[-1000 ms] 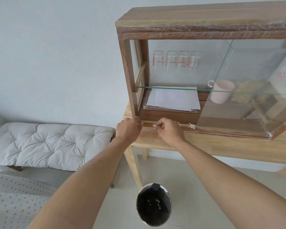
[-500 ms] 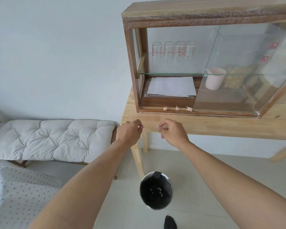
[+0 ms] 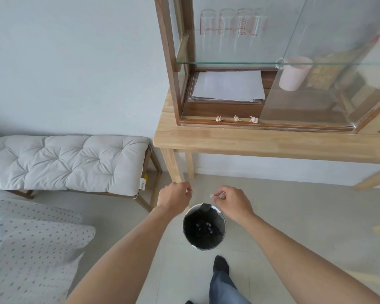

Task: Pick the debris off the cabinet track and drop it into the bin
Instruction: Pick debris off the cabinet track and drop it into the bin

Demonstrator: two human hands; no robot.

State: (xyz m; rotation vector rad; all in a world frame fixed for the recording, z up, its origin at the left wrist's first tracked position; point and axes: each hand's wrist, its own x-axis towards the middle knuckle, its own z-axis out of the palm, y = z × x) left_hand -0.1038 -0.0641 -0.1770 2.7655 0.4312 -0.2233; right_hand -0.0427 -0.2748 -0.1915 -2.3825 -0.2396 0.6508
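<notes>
Pale debris scrap [image 3: 211, 195] pinched in right hand [image 3: 234, 202] above bin [image 3: 204, 227].

Three pale crumpled scraps [image 3: 236, 118] are lying in a row on the brown cabinet track [image 3: 206, 122], left of the glass door. The round black-lined bin [image 3: 204, 227] is standing on the near floor, holding light bits.

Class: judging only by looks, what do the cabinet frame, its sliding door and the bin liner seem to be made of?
Cabinet frame: dark stained wood, visible grain. Sliding door: clear glass, see-through with reflections and a greenish edge. Bin liner: probably thin black plastic, crinkled and slightly glossy.
</notes>
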